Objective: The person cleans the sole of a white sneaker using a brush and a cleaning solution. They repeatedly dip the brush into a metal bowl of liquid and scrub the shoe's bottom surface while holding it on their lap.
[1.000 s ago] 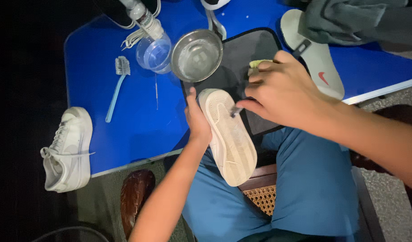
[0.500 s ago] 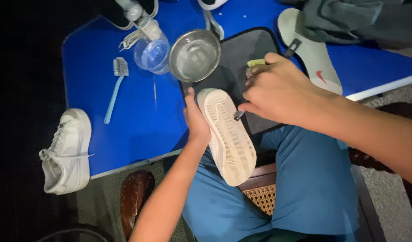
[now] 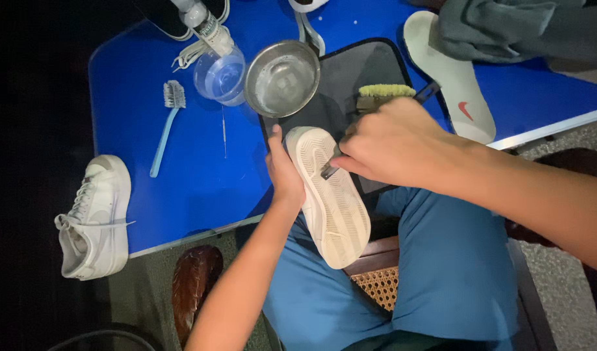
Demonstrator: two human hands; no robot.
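Sneaker (image 3: 331, 195), sole up over my lap at the blue surface (image 3: 181, 175) edge, gripped by my left hand (image 3: 284, 175); my right hand (image 3: 392, 144) pinches a thin metal pick (image 3: 329, 171), best kept shallow along the grooves.

Small tool (image 3: 329, 171) mostly hidden inside right hand (image 3: 394, 144); kind indeterminate. Bottle (image 3: 204, 23) and grey cloth (image 3: 506, 26) cut off at top edge.
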